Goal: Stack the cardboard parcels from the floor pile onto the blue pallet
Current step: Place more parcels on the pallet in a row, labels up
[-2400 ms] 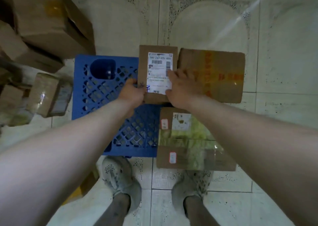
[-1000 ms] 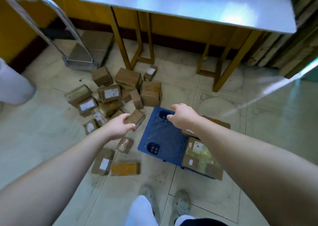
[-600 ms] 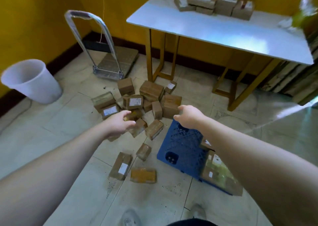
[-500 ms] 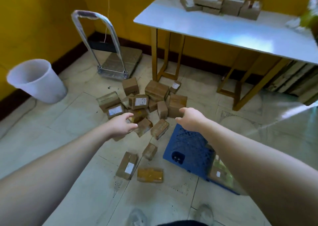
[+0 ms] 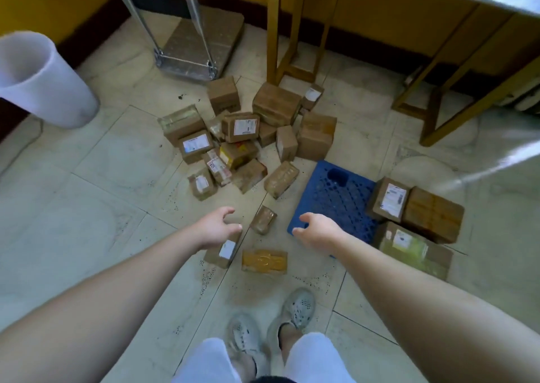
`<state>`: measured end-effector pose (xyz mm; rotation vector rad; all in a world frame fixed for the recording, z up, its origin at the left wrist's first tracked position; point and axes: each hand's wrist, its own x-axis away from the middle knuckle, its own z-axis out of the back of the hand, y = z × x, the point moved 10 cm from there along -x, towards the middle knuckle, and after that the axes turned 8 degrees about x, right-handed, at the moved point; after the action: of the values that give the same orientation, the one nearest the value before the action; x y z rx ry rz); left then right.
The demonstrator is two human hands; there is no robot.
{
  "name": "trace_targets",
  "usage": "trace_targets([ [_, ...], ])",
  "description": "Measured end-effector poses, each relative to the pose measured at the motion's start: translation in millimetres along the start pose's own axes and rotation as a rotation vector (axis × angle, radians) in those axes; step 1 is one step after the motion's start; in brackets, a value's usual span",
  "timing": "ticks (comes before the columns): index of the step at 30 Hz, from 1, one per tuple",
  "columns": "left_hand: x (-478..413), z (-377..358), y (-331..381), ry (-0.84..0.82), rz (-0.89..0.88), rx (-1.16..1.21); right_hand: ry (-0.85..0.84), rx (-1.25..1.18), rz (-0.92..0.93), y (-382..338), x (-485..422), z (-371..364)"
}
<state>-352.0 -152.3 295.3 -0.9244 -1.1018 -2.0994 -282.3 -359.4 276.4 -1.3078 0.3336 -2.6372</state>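
Note:
The blue pallet [image 5: 336, 200] lies on the tiled floor right of centre. Three cardboard parcels sit on its right part: a labelled one [image 5: 390, 199], a plain brown one [image 5: 434, 214] and a taped greenish one [image 5: 415, 249]. The floor pile [image 5: 242, 137] of several brown parcels spreads ahead of me. Closer lie a small taped parcel [image 5: 264, 219], a labelled parcel [image 5: 223, 251] and a yellow-taped parcel [image 5: 264, 261]. My left hand [image 5: 216, 228] hovers open just above the labelled parcel. My right hand [image 5: 317, 229] is open over the pallet's near corner. Both hold nothing.
A white plastic bin [image 5: 41, 82] stands at the left. A metal hand trolley [image 5: 198, 38] rests by the yellow wall. Wooden table legs [image 5: 274, 29] rise behind the pile, more legs [image 5: 464, 90] at the right. My feet [image 5: 271, 324] stand close to the yellow-taped parcel.
My hands let go of the labelled parcel on the pallet and came away empty. My view swung to the floor pile, then tilted down; both hands have lowered toward the near parcels.

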Motion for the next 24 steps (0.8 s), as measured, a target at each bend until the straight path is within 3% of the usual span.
trace_targets([
  [9,-178.4,-87.8,-116.1,-0.083,0.162,-0.011,-0.169,-0.161,-0.211,78.6,-150.0,-154.8],
  [17,-339.0,-187.2,-230.5,-0.128,0.278,0.02,-0.187,-0.365,-0.38,135.9,-287.7,-306.0],
  [24,-383.4,-257.1,-303.3,-0.121,0.565,0.486,-0.182,-0.794,-0.54,152.5,-341.9,-396.0],
])
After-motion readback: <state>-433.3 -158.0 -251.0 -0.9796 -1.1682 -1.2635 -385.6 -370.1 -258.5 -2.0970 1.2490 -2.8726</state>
